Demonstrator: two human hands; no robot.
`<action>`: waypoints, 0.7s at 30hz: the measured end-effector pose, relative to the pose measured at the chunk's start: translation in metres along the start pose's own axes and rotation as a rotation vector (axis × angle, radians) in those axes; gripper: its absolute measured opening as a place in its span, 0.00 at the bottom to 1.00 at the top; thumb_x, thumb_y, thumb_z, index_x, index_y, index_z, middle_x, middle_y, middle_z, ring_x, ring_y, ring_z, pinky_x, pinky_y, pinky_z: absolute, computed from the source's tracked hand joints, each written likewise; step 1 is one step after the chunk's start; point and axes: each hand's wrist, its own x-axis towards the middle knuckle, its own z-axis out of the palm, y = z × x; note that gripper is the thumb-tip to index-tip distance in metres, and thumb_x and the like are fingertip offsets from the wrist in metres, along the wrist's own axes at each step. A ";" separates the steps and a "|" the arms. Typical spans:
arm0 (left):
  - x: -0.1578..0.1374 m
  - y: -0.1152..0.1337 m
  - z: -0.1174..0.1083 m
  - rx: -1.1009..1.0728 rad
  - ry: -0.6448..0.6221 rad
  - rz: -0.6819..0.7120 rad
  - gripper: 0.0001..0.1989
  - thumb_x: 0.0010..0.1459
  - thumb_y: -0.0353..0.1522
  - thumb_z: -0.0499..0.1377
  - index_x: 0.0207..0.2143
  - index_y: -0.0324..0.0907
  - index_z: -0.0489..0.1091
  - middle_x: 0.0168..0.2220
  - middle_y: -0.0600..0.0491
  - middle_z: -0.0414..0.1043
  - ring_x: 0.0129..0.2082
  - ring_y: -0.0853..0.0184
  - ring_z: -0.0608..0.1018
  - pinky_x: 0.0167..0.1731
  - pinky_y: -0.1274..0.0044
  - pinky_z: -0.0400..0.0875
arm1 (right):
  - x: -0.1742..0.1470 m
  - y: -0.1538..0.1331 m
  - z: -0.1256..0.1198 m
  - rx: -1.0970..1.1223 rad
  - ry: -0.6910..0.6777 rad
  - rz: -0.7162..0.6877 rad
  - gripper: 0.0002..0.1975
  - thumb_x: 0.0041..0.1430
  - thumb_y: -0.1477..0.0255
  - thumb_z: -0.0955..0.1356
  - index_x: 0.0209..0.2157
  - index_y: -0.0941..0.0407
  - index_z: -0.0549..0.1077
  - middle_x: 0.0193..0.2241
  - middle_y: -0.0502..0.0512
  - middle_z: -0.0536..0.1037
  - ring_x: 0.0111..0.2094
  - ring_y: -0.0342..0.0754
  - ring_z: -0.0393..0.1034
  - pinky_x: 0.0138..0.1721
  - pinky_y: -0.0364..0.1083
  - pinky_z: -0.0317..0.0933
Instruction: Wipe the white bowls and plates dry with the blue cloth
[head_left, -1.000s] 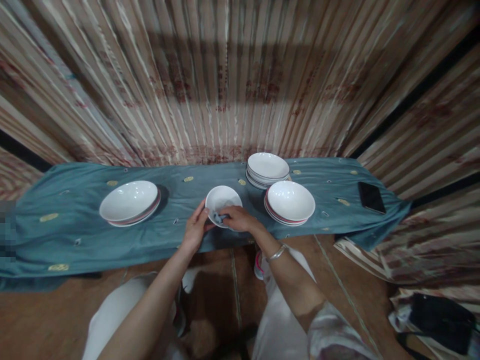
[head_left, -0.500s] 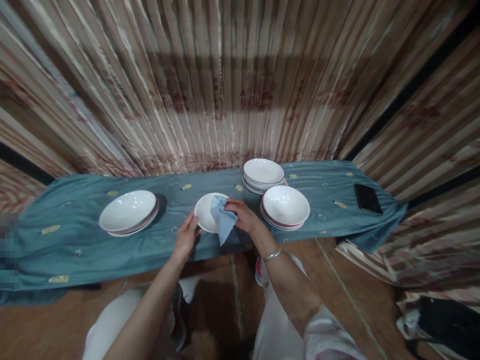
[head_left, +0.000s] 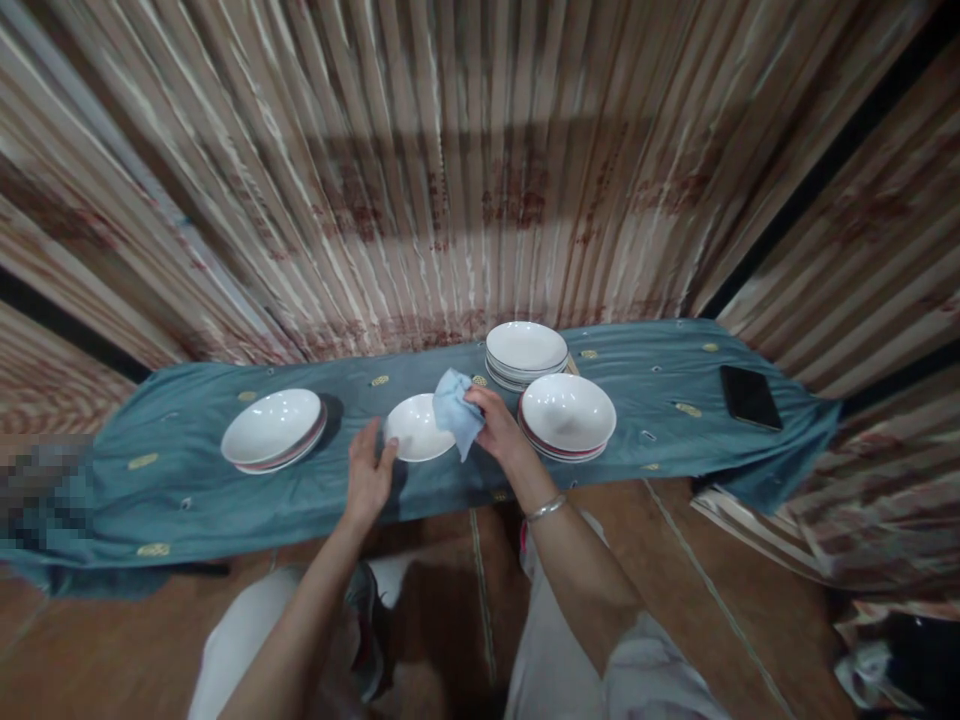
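Note:
A small white bowl (head_left: pixel 417 430) sits on the teal cloth in front of me. My left hand (head_left: pixel 369 472) is at its left side, fingers apart and not wrapped round it, with the thumb close to the rim; whether it touches is hard to tell. My right hand (head_left: pixel 495 425) grips a crumpled light blue cleaning cloth (head_left: pixel 457 408), which hangs over the bowl's right edge and hides part of it. Just right of that hand stands a stack of white bowls (head_left: pixel 568 412) with a red-edged one among them. Behind it is a stack of white plates (head_left: pixel 526 346).
Further left, more stacked white bowls (head_left: pixel 274 430) lean on the teal tablecloth (head_left: pixel 187 520). A black phone or tablet (head_left: pixel 751 397) lies near the right end. Pleated curtains (head_left: pixel 480 200) close off the back and sides. A dark bag (head_left: pixel 919 650) is on the lower right.
The blue cloth has lifted out of the bowl toward its right edge with my right hand. My left hand has loosened from the rim, and the bowl now rests on the table.

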 end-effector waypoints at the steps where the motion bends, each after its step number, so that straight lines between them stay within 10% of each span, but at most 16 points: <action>1: -0.002 0.009 0.000 0.067 -0.030 0.086 0.24 0.58 0.42 0.56 0.53 0.40 0.70 0.54 0.41 0.69 0.57 0.53 0.67 0.58 0.57 0.59 | 0.000 -0.001 0.000 -0.008 0.011 -0.025 0.08 0.40 0.71 0.69 0.22 0.54 0.63 0.17 0.41 0.61 0.18 0.38 0.52 0.21 0.38 0.47; 6: -0.013 0.046 0.015 0.213 -0.332 0.350 0.13 0.57 0.36 0.58 0.44 0.47 0.76 0.47 0.48 0.76 0.54 0.57 0.70 0.61 0.54 0.47 | 0.003 0.000 0.001 -0.087 0.094 -0.113 0.08 0.41 0.68 0.68 0.26 0.55 0.69 0.20 0.43 0.66 0.22 0.40 0.57 0.24 0.39 0.50; 15: -0.006 0.055 0.026 -0.299 -0.319 0.049 0.06 0.47 0.35 0.66 0.31 0.48 0.79 0.36 0.48 0.80 0.45 0.54 0.75 0.64 0.62 0.40 | 0.011 0.014 -0.005 -0.519 0.150 -0.237 0.11 0.48 0.63 0.66 0.31 0.54 0.74 0.22 0.45 0.67 0.26 0.42 0.60 0.26 0.40 0.53; 21: 0.017 0.055 0.018 -0.389 -0.138 -0.126 0.03 0.46 0.34 0.66 0.27 0.47 0.79 0.33 0.49 0.80 0.45 0.53 0.75 0.60 0.65 0.53 | 0.011 0.012 0.000 -0.820 0.233 -0.552 0.14 0.55 0.69 0.63 0.42 0.53 0.74 0.46 0.52 0.75 0.48 0.49 0.68 0.52 0.46 0.59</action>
